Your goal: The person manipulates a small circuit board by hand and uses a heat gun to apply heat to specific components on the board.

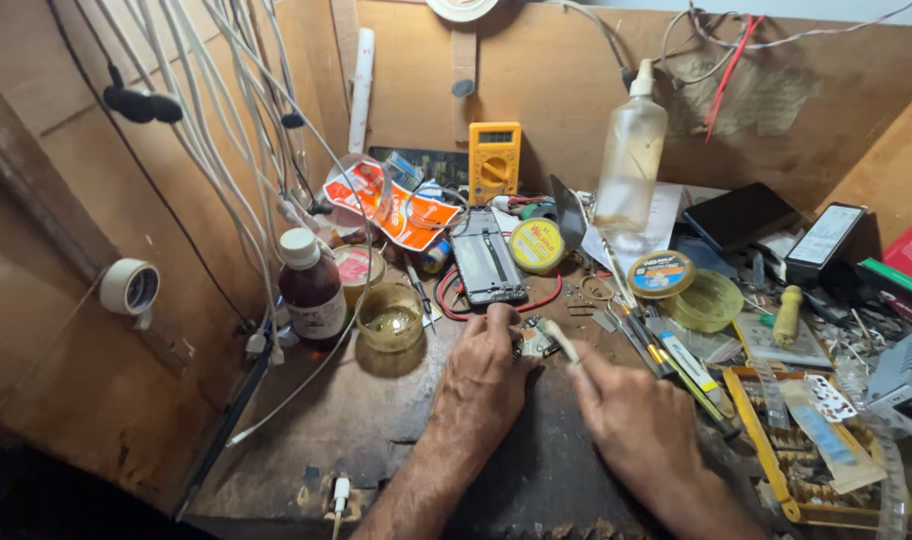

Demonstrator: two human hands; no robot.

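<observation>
My left hand (483, 375) rests on the dark wooden bench and pinches a small circuit board (536, 340) at its fingertips. My right hand (631, 410) holds a thin pale tool (562, 342), whose tip lies on the board. Just beyond the board an opened phone (487, 258) lies face down. A red wire (454, 305) loops around its near end.
A brown bottle (312, 288), a glass cup (390, 317) and tins stand left. A yellow multimeter (494, 160) and a clear spray bottle (631, 160) stand behind. A tray of parts (776, 470), tweezers and boxes crowd the right. White cables (236, 150) hang at left.
</observation>
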